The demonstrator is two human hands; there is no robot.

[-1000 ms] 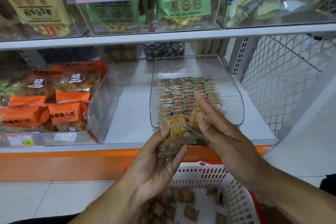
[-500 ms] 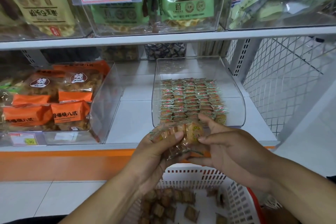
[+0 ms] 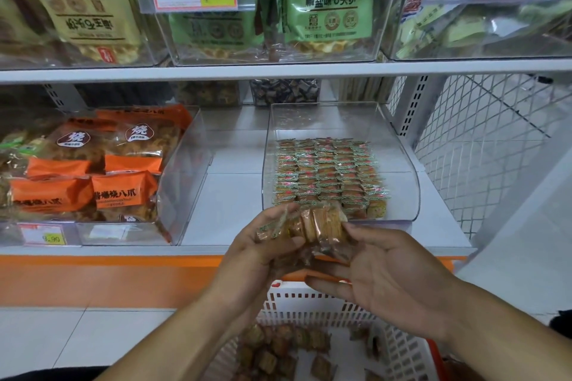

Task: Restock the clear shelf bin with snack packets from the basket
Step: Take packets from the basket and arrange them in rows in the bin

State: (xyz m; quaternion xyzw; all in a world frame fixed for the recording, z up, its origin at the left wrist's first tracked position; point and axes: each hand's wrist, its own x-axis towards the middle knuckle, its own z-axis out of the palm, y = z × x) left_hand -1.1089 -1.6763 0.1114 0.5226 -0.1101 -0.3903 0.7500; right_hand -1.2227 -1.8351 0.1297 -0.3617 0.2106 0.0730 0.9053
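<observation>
The white metal shelf (image 3: pixel 223 204) fills most of the view, just past the grip. To the far left of the grip sits a clear plastic box of orange snack bags (image 3: pixel 93 176). Right behind the grip stands the clear shelf bin (image 3: pixel 402 164), a see-through plastic tub with a low curved front. Neat rows of small packets already lie inside it, but the back part looks bare.

Below the grip is the white plastic basket with holes in its sides (image 3: pixel 325 306). More small brown packets lie loose in the bottom.

The left hand (image 3: pixel 263 254) and the right hand (image 3: pixel 387 275) meet just in front of the bin's front wall. Between them is a small stack of brown snack packets in clear crinkly wrappers (image 3: pixel 312 227). The left hand's fingers curl around one end of the stack. The right hand's thumb and fingertips pinch the other end, so both hands are clamped on the stack.

The packets look light and small. The wrappers look shiny, so they may slide on each other. The snack inside could crack if it is squeezed hard. I think it is best to press gently on both ends, keep the stack straight, and set it down in a free spot.
</observation>
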